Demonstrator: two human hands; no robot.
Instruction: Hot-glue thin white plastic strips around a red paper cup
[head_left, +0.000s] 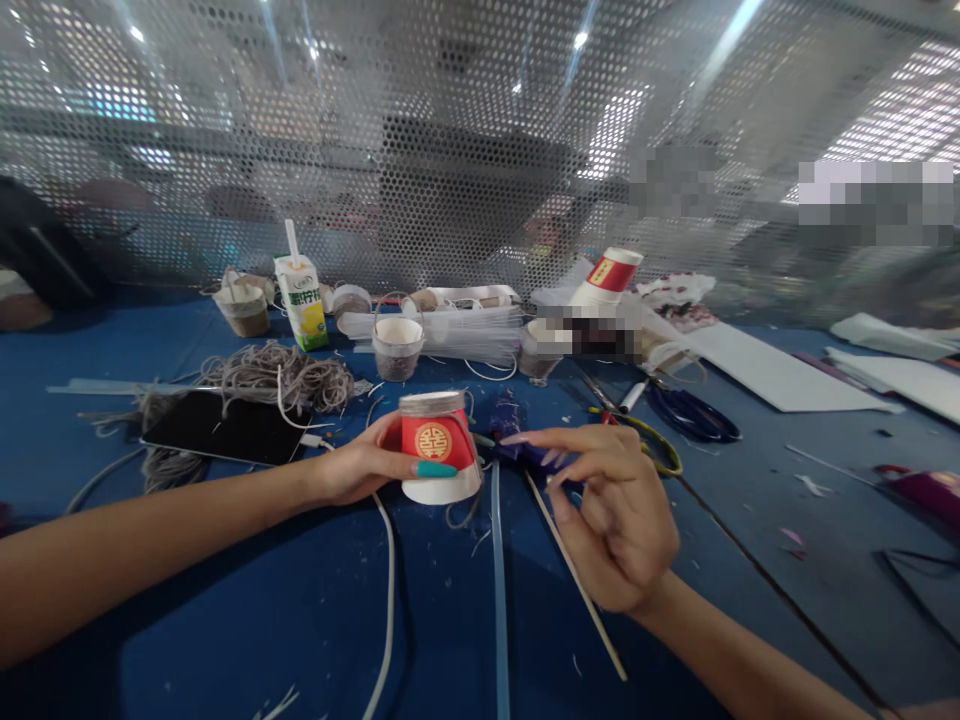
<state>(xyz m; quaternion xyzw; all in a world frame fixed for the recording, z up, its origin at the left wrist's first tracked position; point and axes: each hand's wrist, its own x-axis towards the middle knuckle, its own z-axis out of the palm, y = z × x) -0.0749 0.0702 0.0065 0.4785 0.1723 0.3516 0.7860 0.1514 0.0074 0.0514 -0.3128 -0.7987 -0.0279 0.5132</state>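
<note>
A red and white paper cup [441,462] with a gold emblem is upside down in my left hand [382,462], whose fingers and thumb wrap round its side. Grey yarn circles the narrow upper end of the cup. To the right of it, my right hand [619,505] is raised with bent, separated fingers and nothing visible between them. Just behind its fingertips lies a dark blue wrapped item [508,412]. Below the hands, a thin wooden stick [581,585] and a pale blue strip [499,590] rest on the blue table [277,620].
Tangled grey yarn [277,375] and a black phone [225,428] lie left, with a white cable [390,600] nearby. Behind stand a drink carton [302,305] and a yarn-wrapped cup [397,350]. Blue-handled scissors [694,412] and white sheets [780,372] are right. A perforated screen [337,130] rises behind.
</note>
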